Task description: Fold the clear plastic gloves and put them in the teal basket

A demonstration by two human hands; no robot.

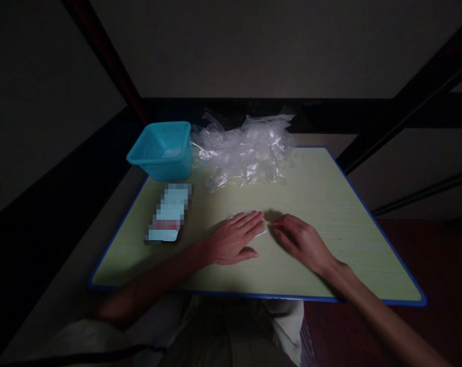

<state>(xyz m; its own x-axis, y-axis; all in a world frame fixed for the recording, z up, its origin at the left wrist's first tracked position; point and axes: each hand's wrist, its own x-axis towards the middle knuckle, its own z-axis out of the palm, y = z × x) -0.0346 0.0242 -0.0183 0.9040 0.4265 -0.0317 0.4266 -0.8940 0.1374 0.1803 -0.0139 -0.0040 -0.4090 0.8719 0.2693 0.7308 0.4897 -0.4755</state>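
Observation:
My left hand (236,238) lies flat, fingers stretched toward the right, on a small clear plastic bag (262,232) on the table. Only thin edges of that bag show around the fingers; the hand covers the rest. Just to the right, my right hand (300,239) rests low at the tabletop with its fingers curled and the thumb against them. Its fingertips are close to the bag's right edge. Whatever they may pinch is too small or hidden to make out.
A heap of crumpled clear plastic bags (246,153) lies along the back of the small blue-edged table (353,250). At the back left stands a turquoise plastic basin (165,165). In front of it lies a phone (170,211) with its screen lit and blurred. A wall rises behind.

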